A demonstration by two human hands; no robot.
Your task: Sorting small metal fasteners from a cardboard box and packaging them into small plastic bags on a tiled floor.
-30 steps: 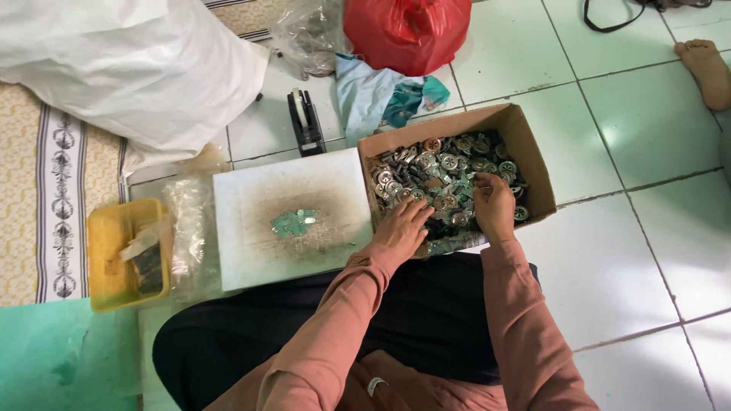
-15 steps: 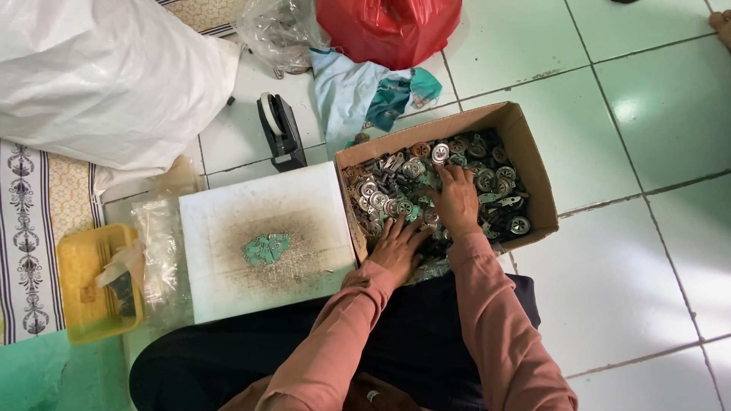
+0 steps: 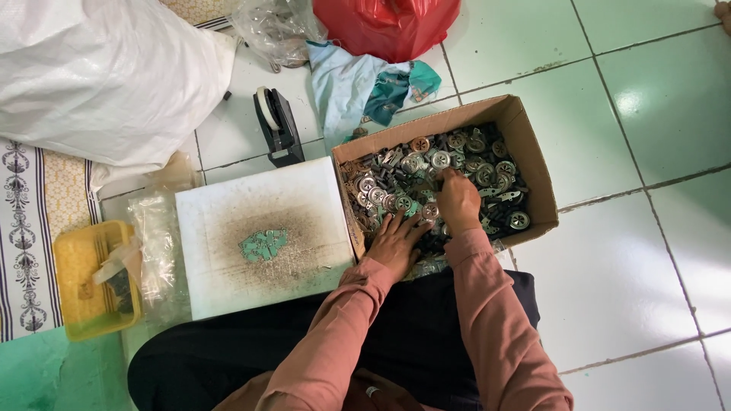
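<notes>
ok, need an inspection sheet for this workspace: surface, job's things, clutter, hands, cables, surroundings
surface: pale green tiled floor, grout lines visible.
job's things: open cardboard box of small round metal parts; white board, dark-stained, with a few greenish pieces.
clutter: yellow tray, tape dispenser, clear plastic bags, crumpled cloth.
hands: left hand and right hand both in the box, on the parts.
cables: nothing seen.
surroundings: white sack, red bag, patterned mat.

Left hand (image 3: pixel 396 242) moved from board (image 3: pixel 263 236) into box (image 3: pixel 533 164).
</notes>
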